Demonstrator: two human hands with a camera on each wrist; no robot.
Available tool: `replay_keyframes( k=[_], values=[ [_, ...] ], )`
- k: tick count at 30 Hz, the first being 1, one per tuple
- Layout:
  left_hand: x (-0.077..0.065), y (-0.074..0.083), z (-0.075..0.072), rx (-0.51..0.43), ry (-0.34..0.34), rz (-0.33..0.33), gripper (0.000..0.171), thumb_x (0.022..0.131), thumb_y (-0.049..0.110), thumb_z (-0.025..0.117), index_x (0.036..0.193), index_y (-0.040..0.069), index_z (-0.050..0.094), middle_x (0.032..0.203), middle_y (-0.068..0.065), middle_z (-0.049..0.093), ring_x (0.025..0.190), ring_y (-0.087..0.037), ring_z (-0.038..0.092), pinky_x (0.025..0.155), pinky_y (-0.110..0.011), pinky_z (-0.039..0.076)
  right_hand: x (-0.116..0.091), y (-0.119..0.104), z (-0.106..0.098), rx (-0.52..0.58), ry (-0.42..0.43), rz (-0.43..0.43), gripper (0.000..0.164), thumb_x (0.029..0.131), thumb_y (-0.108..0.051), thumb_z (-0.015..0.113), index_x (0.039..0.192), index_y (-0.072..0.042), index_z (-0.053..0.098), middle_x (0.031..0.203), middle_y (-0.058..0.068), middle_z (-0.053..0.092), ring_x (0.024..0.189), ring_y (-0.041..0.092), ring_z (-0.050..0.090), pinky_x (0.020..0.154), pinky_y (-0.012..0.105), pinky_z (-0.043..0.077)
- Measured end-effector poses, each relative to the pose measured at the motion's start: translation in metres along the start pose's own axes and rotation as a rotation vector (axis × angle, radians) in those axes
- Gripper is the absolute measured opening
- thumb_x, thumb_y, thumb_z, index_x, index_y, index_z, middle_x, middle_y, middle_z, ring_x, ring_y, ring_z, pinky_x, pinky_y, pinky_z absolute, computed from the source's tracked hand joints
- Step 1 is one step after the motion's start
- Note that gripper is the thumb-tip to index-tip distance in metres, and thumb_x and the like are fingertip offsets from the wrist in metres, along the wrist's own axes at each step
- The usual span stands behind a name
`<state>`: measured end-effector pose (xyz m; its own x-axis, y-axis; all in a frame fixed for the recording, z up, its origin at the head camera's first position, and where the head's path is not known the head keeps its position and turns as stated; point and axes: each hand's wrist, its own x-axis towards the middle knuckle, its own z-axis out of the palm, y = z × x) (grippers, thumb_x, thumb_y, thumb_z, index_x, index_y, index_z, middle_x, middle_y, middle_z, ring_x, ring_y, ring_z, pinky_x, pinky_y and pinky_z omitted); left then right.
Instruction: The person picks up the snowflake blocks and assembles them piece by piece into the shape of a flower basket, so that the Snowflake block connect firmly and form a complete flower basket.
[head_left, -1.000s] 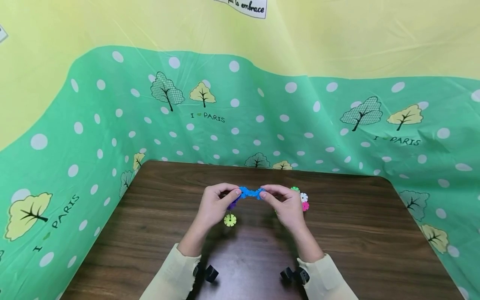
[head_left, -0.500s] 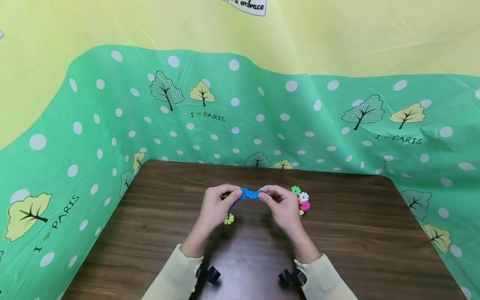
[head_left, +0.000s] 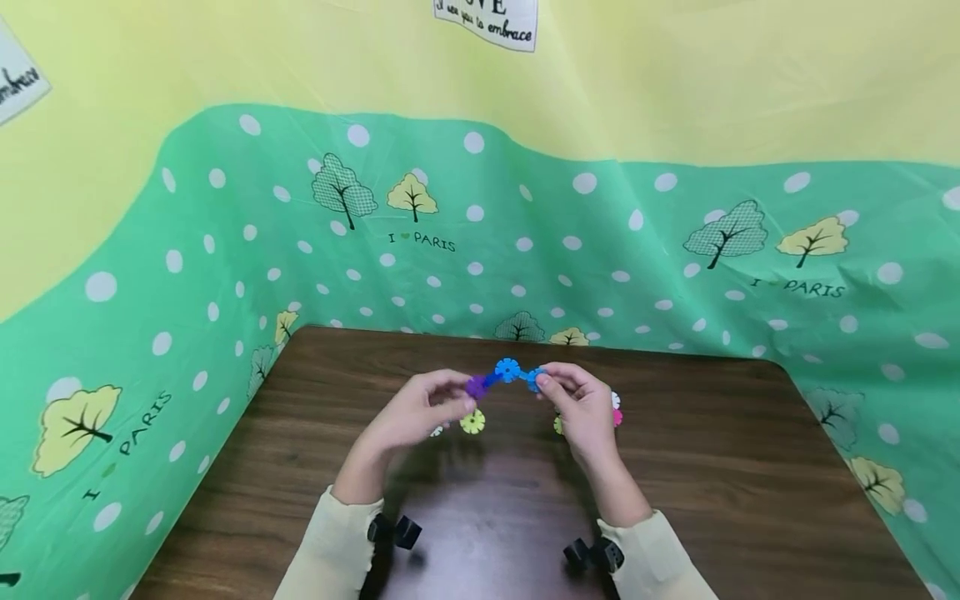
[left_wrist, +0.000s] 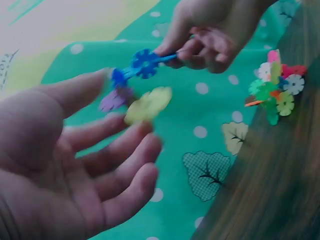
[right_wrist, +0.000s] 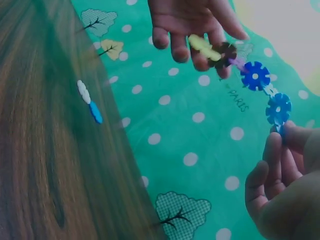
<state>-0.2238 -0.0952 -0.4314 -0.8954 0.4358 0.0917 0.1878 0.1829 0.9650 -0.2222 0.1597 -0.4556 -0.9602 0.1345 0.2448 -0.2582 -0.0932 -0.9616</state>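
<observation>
A chain of joined snowflake discs, notched plastic rounds, hangs above the table between the hands. My right hand (head_left: pixel 588 412) pinches the blue disc (right_wrist: pixel 280 131) at its end between thumb and fingertips. From there the chain runs through a light blue disc (right_wrist: pixel 278 108) and a dark blue disc (right_wrist: pixel 255 76) to a purple disc (head_left: pixel 476 387) and a yellow disc (left_wrist: pixel 150 105) at the other end. My left hand (left_wrist: pixel 85 165) is spread beside that end, fingers loosely extended. The yellow disc overlaps its fingertips in both wrist views.
A pile of colourful snowflake discs (left_wrist: pixel 276 95) lies on the wooden table (head_left: pixel 720 467), partly behind the right hand in the head view. A white disc (right_wrist: pixel 83 92) joined to a blue disc (right_wrist: pixel 95 112) lies near the left hand. A green dotted cloth (head_left: pixel 637 275) hangs behind the table.
Earlier both hands pinched the blue discs close together. Now my left hand has loosened and shifted left and down, the hands are farther apart, and the purple part shows more.
</observation>
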Motion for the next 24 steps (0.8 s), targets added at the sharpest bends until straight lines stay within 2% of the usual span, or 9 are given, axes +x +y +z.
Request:
replay_keyframes(
  k=[2,4,7,10,14,19,21,24],
  values=[
    [-0.001,-0.002,-0.001,0.04,-0.083,0.02,0.028,0.092,0.009,0.077,0.119,0.007,0.071,0.095,-0.01,0.07,0.085,-0.021,0.065,0.07,-0.031,0.056,0.0,0.001,-0.001,-0.002,0.002,0.019,0.022,0.094,-0.001,0.072,0.111,0.013,0.068,0.08,-0.006,0.076,0.067,0.011,0.07,0.065,0.023,0.059],
    [0.0,-0.004,0.0,0.056,-0.123,0.03,0.024,0.089,0.005,0.079,0.111,0.009,0.072,0.092,-0.009,0.07,0.086,-0.025,0.066,0.071,-0.031,0.057,0.001,0.003,0.0,0.003,-0.005,0.037,0.024,0.095,-0.003,0.071,0.112,0.013,0.068,0.079,-0.006,0.075,0.067,0.01,0.069,0.062,0.023,0.057],
    [0.0,-0.006,0.0,0.046,-0.13,0.004,0.02,0.088,0.002,0.078,0.106,0.007,0.071,0.088,-0.01,0.07,0.079,-0.027,0.067,0.071,-0.035,0.059,0.005,0.004,0.005,0.007,-0.022,0.057,0.026,0.096,-0.006,0.071,0.113,0.013,0.067,0.078,-0.006,0.075,0.066,0.009,0.067,0.059,0.022,0.055],
    [0.0,-0.005,-0.002,0.005,-0.114,-0.051,0.024,0.087,-0.002,0.076,0.109,0.004,0.069,0.089,-0.013,0.071,0.073,-0.025,0.069,0.073,-0.045,0.062,0.011,0.004,0.008,0.009,-0.033,0.068,0.027,0.096,-0.008,0.071,0.112,0.014,0.067,0.077,-0.006,0.074,0.065,0.008,0.067,0.058,0.022,0.054],
    [0.002,-0.002,-0.004,-0.036,-0.026,-0.071,0.033,0.088,-0.008,0.072,0.12,0.001,0.066,0.091,-0.017,0.071,0.073,-0.018,0.07,0.077,-0.051,0.062,0.018,0.001,0.011,0.016,-0.037,0.094,0.026,0.098,-0.011,0.07,0.112,0.011,0.066,0.076,-0.005,0.074,0.065,0.008,0.067,0.057,0.022,0.054],
    [0.004,0.005,-0.01,-0.029,0.142,-0.019,0.04,0.089,-0.008,0.07,0.128,-0.002,0.064,0.092,-0.019,0.07,0.074,-0.016,0.07,0.074,-0.039,0.064,0.022,0.001,0.022,0.0,-0.031,0.171,0.029,0.106,-0.024,0.058,0.118,0.001,0.065,0.087,0.002,0.073,0.068,0.012,0.064,0.056,0.023,0.053],
    [0.004,0.007,-0.013,-0.051,0.205,-0.004,0.041,0.089,-0.008,0.071,0.129,-0.002,0.064,0.091,-0.02,0.07,0.073,-0.015,0.07,0.072,-0.036,0.063,0.022,0.005,0.03,-0.091,-0.077,0.2,0.027,0.106,-0.026,0.059,0.118,-0.002,0.065,0.092,0.006,0.073,0.069,0.014,0.064,0.056,0.023,0.053],
    [0.004,0.008,-0.018,-0.118,0.28,0.017,0.041,0.088,-0.01,0.07,0.128,-0.002,0.065,0.089,-0.021,0.069,0.069,-0.015,0.069,0.068,-0.033,0.063,0.021,0.021,0.049,-0.321,-0.253,0.194,0.022,0.101,-0.022,0.067,0.115,-0.005,0.069,0.091,0.01,0.072,0.067,0.016,0.064,0.055,0.026,0.054]
  ],
)
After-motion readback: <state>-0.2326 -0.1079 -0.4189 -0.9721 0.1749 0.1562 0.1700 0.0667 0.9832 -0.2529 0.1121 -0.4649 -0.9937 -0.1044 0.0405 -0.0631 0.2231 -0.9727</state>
